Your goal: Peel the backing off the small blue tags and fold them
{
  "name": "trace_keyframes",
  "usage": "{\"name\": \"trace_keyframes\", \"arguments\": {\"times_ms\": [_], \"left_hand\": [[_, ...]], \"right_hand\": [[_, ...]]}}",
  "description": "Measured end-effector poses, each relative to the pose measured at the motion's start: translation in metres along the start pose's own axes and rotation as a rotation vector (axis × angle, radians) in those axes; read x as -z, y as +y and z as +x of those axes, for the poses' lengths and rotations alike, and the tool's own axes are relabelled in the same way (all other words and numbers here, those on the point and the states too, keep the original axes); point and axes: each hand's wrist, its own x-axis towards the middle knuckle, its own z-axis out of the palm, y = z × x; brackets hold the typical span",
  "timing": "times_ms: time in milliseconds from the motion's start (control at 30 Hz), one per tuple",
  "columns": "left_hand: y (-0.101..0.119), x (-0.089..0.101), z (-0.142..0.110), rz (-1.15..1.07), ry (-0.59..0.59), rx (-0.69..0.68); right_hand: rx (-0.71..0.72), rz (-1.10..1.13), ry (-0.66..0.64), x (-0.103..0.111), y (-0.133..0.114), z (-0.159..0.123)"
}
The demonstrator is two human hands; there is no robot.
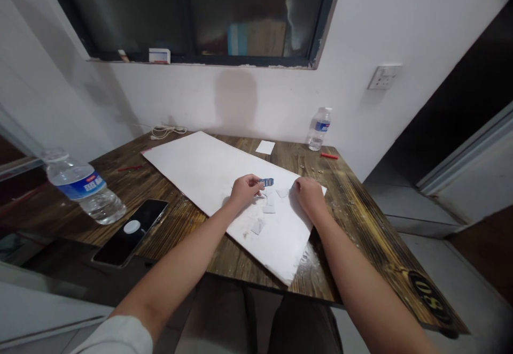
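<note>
A white foam board (200, 172) lies diagonally on the wooden table. My left hand (244, 191) is above its middle, fingertips at the left end of a small blue-and-white paper strip (266, 182). Several small white paper scraps lie just below, among them one (269, 209) and another (257, 227). My right hand (310, 196) rests on the board's right part with its fingers curled down. A white scrap (282, 192) lies just left of that hand. Whatever is under those fingers is hidden.
A black phone (130, 232) lies left of the board, next to a large water bottle (82, 185). A smaller bottle (319, 129), a red marker (328, 155) and a white paper square (265, 147) stand at the back. A white cable (168, 132) lies along the wall.
</note>
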Motion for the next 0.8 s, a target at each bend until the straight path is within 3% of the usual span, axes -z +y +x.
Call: {"name": "trace_keyframes", "arguments": {"times_ms": [100,200,367,467,633,800], "left_hand": [[-0.002,0.000,0.001,-0.004,0.009,0.011],[-0.003,0.000,0.002,-0.030,0.032,0.074],[-0.003,-0.002,0.002,-0.089,0.038,0.161],[-0.003,-0.003,0.001,-0.112,-0.012,0.143],[-0.006,-0.003,0.001,-0.112,-0.108,0.092],[-0.005,-0.002,-0.001,-0.074,-0.175,0.070]], "right_hand": [[-0.078,0.326,0.110,-0.002,-0.001,0.002],[-0.170,0.727,0.120,-0.003,-0.009,0.003],[-0.152,1.214,-0.127,-0.002,-0.032,-0.003],[-0.171,1.214,-0.169,-0.003,-0.039,-0.007],[-0.253,1.118,-0.094,-0.007,-0.033,-0.006],[-0.222,1.188,-0.105,-0.006,-0.036,-0.008]]}}
